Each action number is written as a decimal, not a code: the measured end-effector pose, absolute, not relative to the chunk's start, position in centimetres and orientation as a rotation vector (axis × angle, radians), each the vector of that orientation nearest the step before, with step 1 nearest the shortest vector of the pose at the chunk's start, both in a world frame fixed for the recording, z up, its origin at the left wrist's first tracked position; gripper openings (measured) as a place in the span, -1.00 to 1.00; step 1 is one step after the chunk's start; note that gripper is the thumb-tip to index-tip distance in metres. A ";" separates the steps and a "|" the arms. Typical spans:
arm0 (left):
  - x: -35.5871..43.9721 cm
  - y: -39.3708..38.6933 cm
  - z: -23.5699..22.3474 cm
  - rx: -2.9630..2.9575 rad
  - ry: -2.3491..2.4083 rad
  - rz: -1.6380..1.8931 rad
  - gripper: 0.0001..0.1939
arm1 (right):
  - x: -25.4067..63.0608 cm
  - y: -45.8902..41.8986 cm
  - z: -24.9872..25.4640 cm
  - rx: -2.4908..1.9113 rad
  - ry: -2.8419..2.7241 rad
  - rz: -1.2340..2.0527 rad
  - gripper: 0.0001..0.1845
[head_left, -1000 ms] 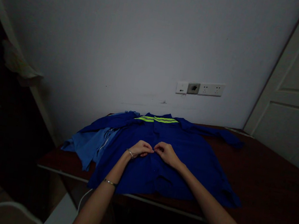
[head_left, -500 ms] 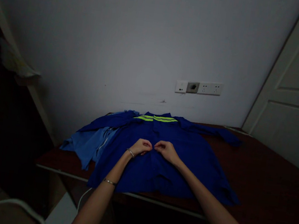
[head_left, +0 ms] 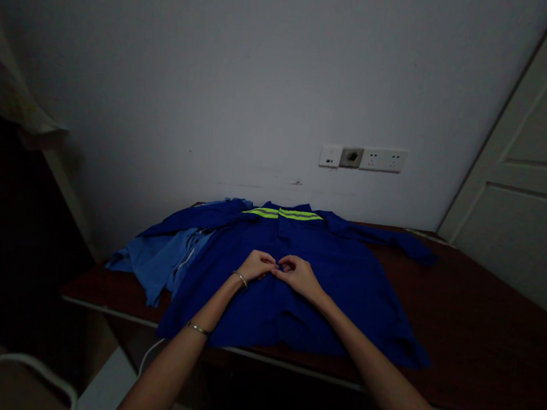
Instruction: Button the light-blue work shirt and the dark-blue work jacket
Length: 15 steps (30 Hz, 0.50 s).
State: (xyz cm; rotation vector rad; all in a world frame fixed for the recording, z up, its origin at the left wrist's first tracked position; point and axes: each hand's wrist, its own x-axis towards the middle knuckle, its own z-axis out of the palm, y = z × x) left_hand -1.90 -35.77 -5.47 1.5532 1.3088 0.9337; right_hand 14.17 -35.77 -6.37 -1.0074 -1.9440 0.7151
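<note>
Jacket (head_left: pixel 339 274): spread on table (head_left: pixel 478 333), one sleeve (head_left: pixel 186 218) over light-blue cloth (head_left: pixel 158 260).
Left hand (head_left: pixel 256 266): pinching jacket's front at midline.
Right hand (head_left: pixel 297 275): pinching same spot, fingertips meeting left's.

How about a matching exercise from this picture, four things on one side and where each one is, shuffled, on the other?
Things:
1. Dark blue garment
2. Light blue garment
3. Metal bracelets
4. White socket panel

Places:
A. Worn on the left arm
B. Fixed to the wall
C. Lying partly under a dark blue sleeve
D. Pinched near its middle by the left hand and right hand

Right pairs: 1-D, 2-C, 3-A, 4-B.
</note>
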 end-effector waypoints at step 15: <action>-2.0 -35.0 -6.7 1.643 1.170 0.874 -0.69 | 14.8 -34.1 -6.9 -1.089 -1.813 0.983 -0.75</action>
